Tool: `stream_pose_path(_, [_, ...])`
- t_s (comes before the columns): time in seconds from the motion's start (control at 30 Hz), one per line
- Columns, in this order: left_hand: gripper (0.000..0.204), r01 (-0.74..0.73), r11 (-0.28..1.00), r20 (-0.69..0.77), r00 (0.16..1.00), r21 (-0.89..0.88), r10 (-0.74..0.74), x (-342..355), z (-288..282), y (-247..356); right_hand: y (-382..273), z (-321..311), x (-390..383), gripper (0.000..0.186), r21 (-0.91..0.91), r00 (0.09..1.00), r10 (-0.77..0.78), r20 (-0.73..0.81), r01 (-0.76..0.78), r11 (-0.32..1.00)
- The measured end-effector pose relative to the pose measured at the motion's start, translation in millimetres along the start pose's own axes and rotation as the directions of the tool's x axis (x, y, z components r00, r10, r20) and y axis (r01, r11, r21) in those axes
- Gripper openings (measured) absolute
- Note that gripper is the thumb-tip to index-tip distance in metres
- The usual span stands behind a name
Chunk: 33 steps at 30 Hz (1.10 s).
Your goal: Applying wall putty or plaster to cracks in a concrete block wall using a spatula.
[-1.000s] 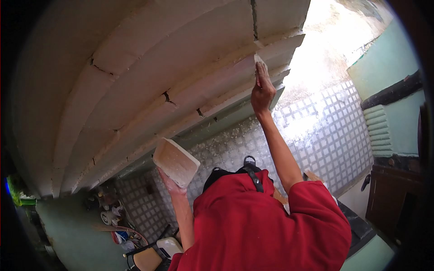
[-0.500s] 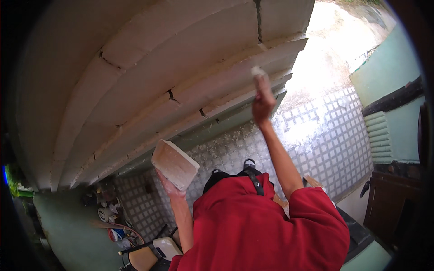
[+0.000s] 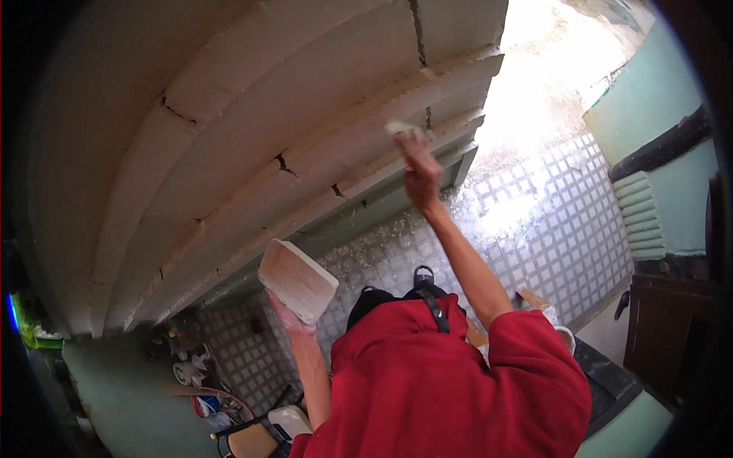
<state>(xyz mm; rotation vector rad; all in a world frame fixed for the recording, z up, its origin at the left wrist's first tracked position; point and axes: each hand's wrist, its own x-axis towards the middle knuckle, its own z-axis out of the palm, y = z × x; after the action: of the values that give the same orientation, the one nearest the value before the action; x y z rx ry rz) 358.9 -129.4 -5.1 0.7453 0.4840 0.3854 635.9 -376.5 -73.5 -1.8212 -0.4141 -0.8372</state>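
A white rectangular tub (image 3: 299, 276) with pale residue inside is held tilted in my left hand (image 3: 290, 314), its fingers mostly hidden behind the tub. My raised right hand (image 3: 422, 175) is closed on a small whitish piece (image 3: 400, 128) that sticks out past the fingers; blur hides its exact kind. That hand is in front of the pale wall (image 3: 229, 137), which has long raised ledges. Dark cracks (image 3: 284, 163) run across the ledges, one of them near the right hand. I cannot tell whether the whitish piece touches the surface.
Below lies a tiled floor (image 3: 550, 198) with white specks along the wall's foot. At lower left stand a chair (image 3: 252, 441) and a cluster of containers (image 3: 205, 404). Dark furniture (image 3: 607, 382) is on the right. Bright daylight comes through the opening at upper right.
My right hand has moved left along the wall with the whitish piece. The left hand and tub stay almost in place; the view has shifted slightly.
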Motion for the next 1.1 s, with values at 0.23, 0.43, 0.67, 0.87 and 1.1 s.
stream_pose_path(0.23, [0.059, 0.027, 0.999, 0.002, 1.000, -0.036, -0.027, -2.4, -3.9, -3.7, 51.7, -12.6, 59.7, 0.056, -0.143, 0.962, 0.087, -0.259, -0.127, 0.982])
stream_pose_path(0.43, [0.058, 0.072, 0.997, -0.036, 0.997, 0.004, -0.072, -3.9, -7.6, -1.7, 7.7, 15.6, 9.6, 0.058, 0.026, 0.996, -0.090, 0.023, 0.090, 0.996])
stream_pose_path(0.67, [0.057, 0.124, 0.988, -0.002, 0.992, -0.094, -0.125, -4.2, -8.4, -3.4, 39.3, -24.7, 49.3, 0.054, -0.038, 0.952, 0.094, -0.290, -0.110, 0.993])
stream_pose_path(0.87, [0.057, 0.053, 0.999, -0.044, 0.998, -0.002, -0.054, -18.0, 0.1, -3.5, -11.3, 34.5, 16.8, 0.054, 0.035, 0.971, 0.086, -0.225, -0.080, 0.996])
stream_pose_path(1.1, [0.058, 0.076, 0.997, 0.018, 0.997, 0.005, -0.076, -24.6, -0.5, -2.5, -36.6, 37.3, -8.3, 0.055, 0.070, 0.995, 0.006, -0.102, 0.002, 0.998])
